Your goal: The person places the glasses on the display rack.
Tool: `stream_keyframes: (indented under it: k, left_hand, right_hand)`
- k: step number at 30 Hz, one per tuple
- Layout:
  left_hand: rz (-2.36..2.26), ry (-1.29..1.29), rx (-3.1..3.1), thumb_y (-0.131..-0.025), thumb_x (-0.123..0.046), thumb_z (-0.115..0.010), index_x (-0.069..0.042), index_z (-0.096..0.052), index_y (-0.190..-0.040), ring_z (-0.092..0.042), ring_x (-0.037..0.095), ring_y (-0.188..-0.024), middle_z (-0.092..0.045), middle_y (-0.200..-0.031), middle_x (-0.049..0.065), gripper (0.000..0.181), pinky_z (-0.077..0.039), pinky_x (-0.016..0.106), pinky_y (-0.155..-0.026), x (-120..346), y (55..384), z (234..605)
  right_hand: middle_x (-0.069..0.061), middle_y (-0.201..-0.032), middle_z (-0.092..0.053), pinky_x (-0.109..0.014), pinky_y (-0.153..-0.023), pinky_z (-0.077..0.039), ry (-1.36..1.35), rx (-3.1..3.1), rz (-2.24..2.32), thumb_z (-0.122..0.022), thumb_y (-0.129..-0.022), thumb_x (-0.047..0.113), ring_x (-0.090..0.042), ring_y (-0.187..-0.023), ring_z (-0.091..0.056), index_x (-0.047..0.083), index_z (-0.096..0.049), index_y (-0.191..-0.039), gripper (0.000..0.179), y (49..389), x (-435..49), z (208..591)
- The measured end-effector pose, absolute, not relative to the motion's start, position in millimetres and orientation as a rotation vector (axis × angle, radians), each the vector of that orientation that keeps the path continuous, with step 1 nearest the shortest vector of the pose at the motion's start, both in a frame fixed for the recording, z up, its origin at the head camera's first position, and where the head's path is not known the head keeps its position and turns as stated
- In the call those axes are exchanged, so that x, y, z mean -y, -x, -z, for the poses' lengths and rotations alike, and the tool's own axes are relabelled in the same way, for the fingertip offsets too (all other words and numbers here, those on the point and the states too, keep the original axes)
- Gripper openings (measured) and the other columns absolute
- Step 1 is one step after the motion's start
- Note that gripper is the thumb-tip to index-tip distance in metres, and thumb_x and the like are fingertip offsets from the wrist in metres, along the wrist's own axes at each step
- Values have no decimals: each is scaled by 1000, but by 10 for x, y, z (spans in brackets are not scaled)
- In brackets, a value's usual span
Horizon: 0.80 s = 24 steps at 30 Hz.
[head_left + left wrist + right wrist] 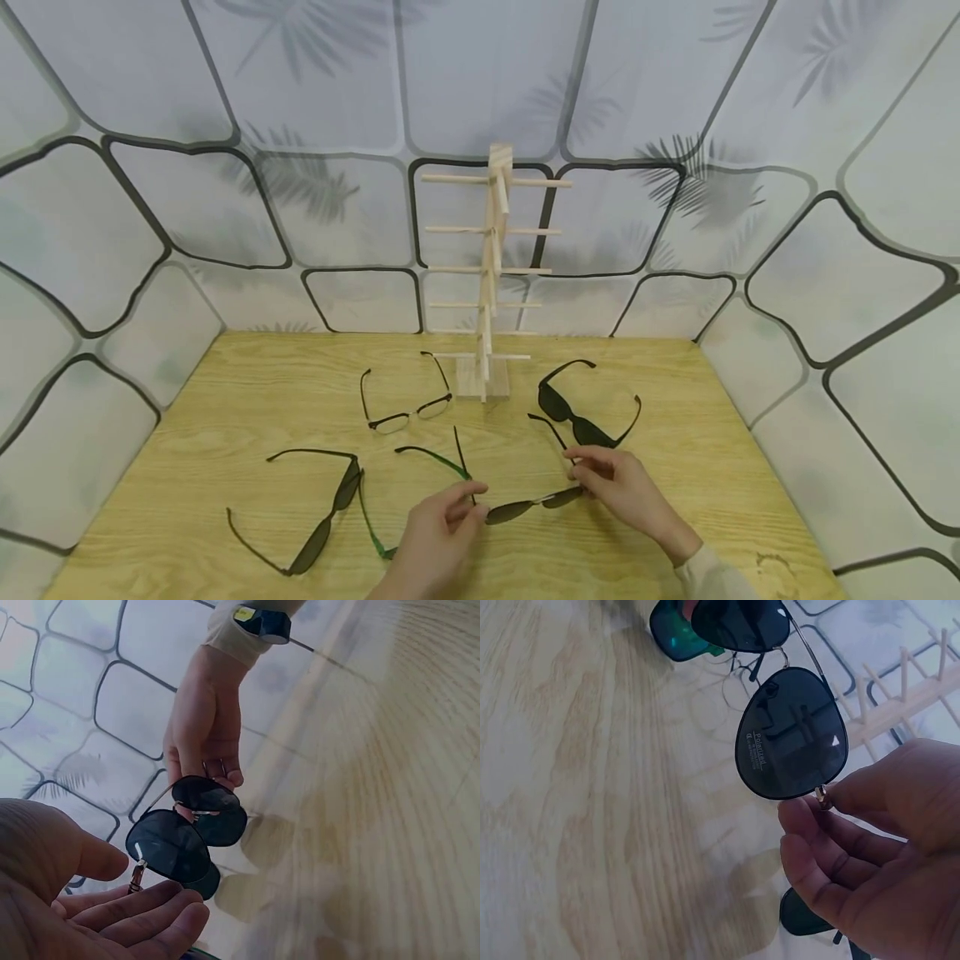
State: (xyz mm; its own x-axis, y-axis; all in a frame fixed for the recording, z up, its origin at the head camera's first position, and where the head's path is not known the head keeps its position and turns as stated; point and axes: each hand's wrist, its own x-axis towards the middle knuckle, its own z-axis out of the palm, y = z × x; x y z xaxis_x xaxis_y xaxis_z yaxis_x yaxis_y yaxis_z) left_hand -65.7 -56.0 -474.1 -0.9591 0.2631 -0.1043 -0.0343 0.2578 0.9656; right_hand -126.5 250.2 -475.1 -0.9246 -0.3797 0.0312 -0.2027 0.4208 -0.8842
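Observation:
A pair of aviator sunglasses point(510, 512) with dark lenses and a thin metal frame is held between both hands, temples unfolded and pointing away. My right hand point(622, 492) pinches the hinge corner at one end, as the right wrist view shows close up. At the other end my left hand point(442, 533) has its thumb and fingers around the opposite hinge. Small print marks one lens point(791, 735). Partly hidden behind the left hand lie green-framed sunglasses point(369, 518). Just beyond the right hand are black sunglasses point(570, 417).
At the back of the wooden table point(262, 400) a pale wooden display stand point(491, 275) rises with several pegs on both sides and no glasses on it. Half-rim eyeglasses point(409, 414) lie left of its base. More black sunglasses point(322, 527) lie at the front left. Patterned cloth point(480, 83) encloses the table.

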Motion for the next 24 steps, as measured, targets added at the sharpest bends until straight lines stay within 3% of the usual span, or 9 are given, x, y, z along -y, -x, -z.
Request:
stream_keyframes:
  k: [6,12,17,22,24]
  left_hand:
    - [-1741,-271,-2408,-107,-25,-65,-5,-69,-134,-79,28,-102,-81,-110,12,34,-65,38,-86,632,732,4660]
    - [-1776,-252,-2456,-105,-22,-67,-8,-71,-132,-80,28,-96,-81,-108,12,31,-63,26,-73,713,836,4579]
    - [-1824,-245,-2511,-103,-16,-70,-7,-73,-129,-78,23,-75,-82,-102,13,27,-54,19,-58,763,930,4501]
    - [-1890,-289,-2551,-102,-11,-70,-6,-74,-127,-80,18,-83,-82,-101,13,26,-53,17,-61,798,1011,4434]
    - [-1885,-290,-2565,-101,-10,-70,-7,-74,-127,-78,16,-75,-82,-101,12,26,-52,16,-59,815,1042,4392]
  right_hand:
    - [-23,-103,-76,-35,-67,-63,517,-2544,1540,-65,-104,7,-11,-75,-71,-9,-66,-133,33,1268,-2452,4684]
    - [-24,-106,-75,-37,-70,-64,483,-2551,1556,-66,-104,10,-21,-77,-74,-1,-68,-135,33,1296,-2371,4607]
    - [-22,-106,-75,-36,-71,-63,453,-2557,1595,-67,-104,12,-19,-77,-74,4,-69,-134,32,1336,-2280,4550]
    - [-23,-105,-75,-35,-72,-63,433,-2576,1653,-67,-104,14,-12,-77,-73,6,-70,-134,31,1372,-2206,4478]
    - [-22,-104,-75,-34,-72,-63,425,-2584,1676,-67,-104,14,-11,-77,-72,5,-70,-134,31,1387,-2179,4446]
